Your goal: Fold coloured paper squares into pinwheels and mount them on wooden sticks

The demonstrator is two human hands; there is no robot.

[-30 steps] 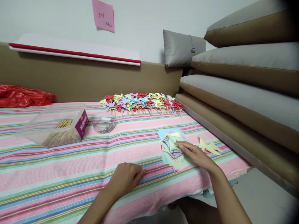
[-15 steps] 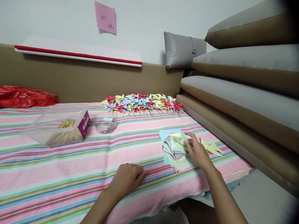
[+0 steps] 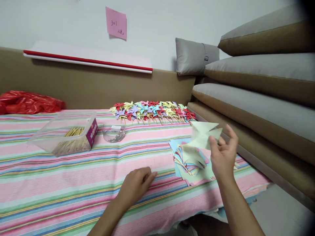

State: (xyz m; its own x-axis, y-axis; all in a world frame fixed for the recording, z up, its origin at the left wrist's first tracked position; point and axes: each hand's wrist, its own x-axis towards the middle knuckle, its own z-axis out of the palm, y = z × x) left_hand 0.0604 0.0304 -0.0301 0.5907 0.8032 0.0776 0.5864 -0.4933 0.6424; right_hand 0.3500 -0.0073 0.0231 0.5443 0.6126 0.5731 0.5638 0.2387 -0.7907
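Between the thumb and fingers of my right hand [image 3: 225, 152] is a pale green cut paper sheet [image 3: 203, 136], slit in from its corners and raised above a stack of papers. That stack of cut coloured papers [image 3: 193, 160] lies fanned on the striped cloth, with light blue, pink and yellow pieces among it. My left hand [image 3: 137, 180] rests on the cloth to the left of the stack, its fingers curled in and the thumb pointing right; nothing shows in it.
Many paper pinwheels on sticks [image 3: 152, 109] lie along the back. A clear tub of wooden sticks [image 3: 73, 137] stands at left, beside a round clear container of small metal pieces [image 3: 115, 135]. Stacked cushions [image 3: 258, 101] border the right side. A red plastic bag [image 3: 29, 102] lies back left.
My right hand has lifted the pale green paper up off the stack. My left hand stays resting on the cloth. The view has shifted slightly.
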